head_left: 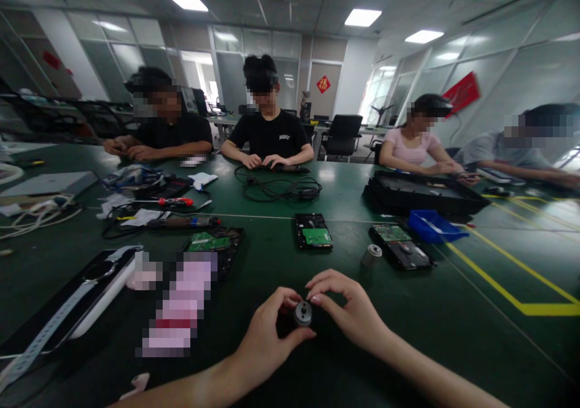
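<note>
My left hand (276,323) curls its thumb and fingers around a small metal cylinder (303,315), whose round top face shows small dark holes. My right hand (342,299) is at the cylinder's upper right edge, thumb and fingertips pinched together; whatever they hold is too small to make out. A second metal cylinder (372,255) stands on the green table farther right. Beyond my hands lies a hard drive (313,233) with a green circuit board, and another hard drive (402,246) rests to its right.
A third drive (235,245) lies left, near a power screwdriver (185,222) and a red-handled screwdriver (174,202). A tablet with a watch (100,269) is at left. At right are a blue bin (432,225) and black tray (421,193). Several people sit opposite.
</note>
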The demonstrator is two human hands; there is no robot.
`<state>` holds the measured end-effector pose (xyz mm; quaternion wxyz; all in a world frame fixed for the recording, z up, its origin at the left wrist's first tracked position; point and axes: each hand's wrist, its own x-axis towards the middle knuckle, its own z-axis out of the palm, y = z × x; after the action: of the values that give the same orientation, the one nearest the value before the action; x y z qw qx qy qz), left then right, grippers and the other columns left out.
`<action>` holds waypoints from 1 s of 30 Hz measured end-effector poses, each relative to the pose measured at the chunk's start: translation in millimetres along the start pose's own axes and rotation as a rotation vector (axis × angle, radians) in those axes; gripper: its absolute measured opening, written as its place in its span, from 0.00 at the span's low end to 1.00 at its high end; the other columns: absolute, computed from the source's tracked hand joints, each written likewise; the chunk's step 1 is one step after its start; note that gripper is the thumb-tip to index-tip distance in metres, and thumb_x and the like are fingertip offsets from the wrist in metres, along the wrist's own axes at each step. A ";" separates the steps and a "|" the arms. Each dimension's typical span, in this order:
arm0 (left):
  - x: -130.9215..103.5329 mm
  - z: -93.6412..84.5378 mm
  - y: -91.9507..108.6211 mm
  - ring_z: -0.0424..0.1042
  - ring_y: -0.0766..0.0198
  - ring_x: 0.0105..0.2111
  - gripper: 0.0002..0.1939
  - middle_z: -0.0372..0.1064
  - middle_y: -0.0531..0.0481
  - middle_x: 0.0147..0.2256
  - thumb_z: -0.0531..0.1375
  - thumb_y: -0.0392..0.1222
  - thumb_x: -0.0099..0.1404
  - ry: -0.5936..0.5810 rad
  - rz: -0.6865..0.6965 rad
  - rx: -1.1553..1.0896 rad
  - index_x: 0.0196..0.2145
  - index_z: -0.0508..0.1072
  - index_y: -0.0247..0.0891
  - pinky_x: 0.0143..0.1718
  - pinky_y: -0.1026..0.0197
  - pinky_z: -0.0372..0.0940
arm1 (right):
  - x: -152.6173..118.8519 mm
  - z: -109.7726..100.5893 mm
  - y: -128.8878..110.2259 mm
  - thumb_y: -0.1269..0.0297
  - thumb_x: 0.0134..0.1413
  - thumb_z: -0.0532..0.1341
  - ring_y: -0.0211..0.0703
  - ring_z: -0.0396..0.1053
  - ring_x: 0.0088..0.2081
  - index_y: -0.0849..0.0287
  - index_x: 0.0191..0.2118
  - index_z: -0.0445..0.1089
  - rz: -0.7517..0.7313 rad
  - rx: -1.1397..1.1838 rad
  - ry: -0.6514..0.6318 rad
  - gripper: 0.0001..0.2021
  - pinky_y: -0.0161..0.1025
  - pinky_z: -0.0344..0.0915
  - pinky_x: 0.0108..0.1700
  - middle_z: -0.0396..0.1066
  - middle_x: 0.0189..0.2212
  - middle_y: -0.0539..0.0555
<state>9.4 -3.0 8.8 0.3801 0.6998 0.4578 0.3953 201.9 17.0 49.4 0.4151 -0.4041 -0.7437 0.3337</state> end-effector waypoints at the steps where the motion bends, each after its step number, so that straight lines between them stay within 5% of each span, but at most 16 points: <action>1: -0.4 0.1 -0.3 0.73 0.59 0.36 0.19 0.73 0.53 0.36 0.71 0.37 0.52 -0.003 0.002 0.004 0.39 0.69 0.41 0.40 0.58 0.67 | -1.8 -11.3 0.3 0.66 0.58 0.63 0.44 0.72 0.42 0.54 0.34 0.77 -0.005 -0.011 0.015 0.04 0.42 0.67 0.47 0.74 0.38 0.53; 7: 0.0 -1.5 -1.2 0.73 0.58 0.37 0.18 0.73 0.52 0.37 0.70 0.38 0.55 -0.037 0.016 0.014 0.40 0.68 0.42 0.42 0.55 0.68 | -53.7 -82.5 31.8 0.58 0.59 0.62 0.55 0.65 0.54 0.51 0.36 0.78 0.141 -0.217 -0.049 0.08 0.56 0.61 0.56 0.68 0.49 0.57; 11: 0.9 -2.5 -1.3 0.73 0.58 0.37 0.18 0.73 0.52 0.37 0.70 0.38 0.56 -0.042 0.023 0.010 0.41 0.68 0.42 0.42 0.55 0.68 | -92.2 -97.4 59.4 0.57 0.57 0.63 0.62 0.57 0.60 0.49 0.35 0.79 0.185 -0.368 -0.037 0.07 0.67 0.53 0.59 0.67 0.53 0.57; 18: -0.6 -1.6 -3.9 0.73 0.58 0.38 0.17 0.72 0.52 0.38 0.69 0.38 0.56 -0.038 0.031 0.036 0.41 0.68 0.43 0.42 0.55 0.68 | -102.2 -96.8 68.6 0.55 0.52 0.67 0.63 0.53 0.62 0.44 0.47 0.76 0.208 -0.485 -0.095 0.15 0.68 0.51 0.59 0.64 0.58 0.56; 23: -2.7 -1.3 -10.5 0.72 0.57 0.39 0.25 0.71 0.53 0.37 0.69 0.39 0.57 -0.031 0.004 0.042 0.49 0.65 0.45 0.45 0.53 0.66 | -97.9 -95.6 67.4 0.55 0.53 0.66 0.62 0.58 0.59 0.48 0.36 0.80 0.217 -0.463 -0.046 0.07 0.66 0.54 0.58 0.69 0.53 0.57; 30: -0.1 -3.8 -4.0 0.71 0.58 0.39 0.18 0.70 0.52 0.39 0.67 0.41 0.59 -0.097 0.041 0.090 0.48 0.72 0.47 0.41 0.58 0.66 | -31.4 -44.0 19.6 0.58 0.52 0.68 0.54 0.68 0.50 0.50 0.36 0.80 0.040 -0.190 -0.019 0.06 0.56 0.63 0.53 0.75 0.43 0.56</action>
<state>4.6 -1.3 6.8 0.3619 0.7437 0.4416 0.3476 257.7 5.3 41.2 0.3610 -0.4532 -0.7677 0.2737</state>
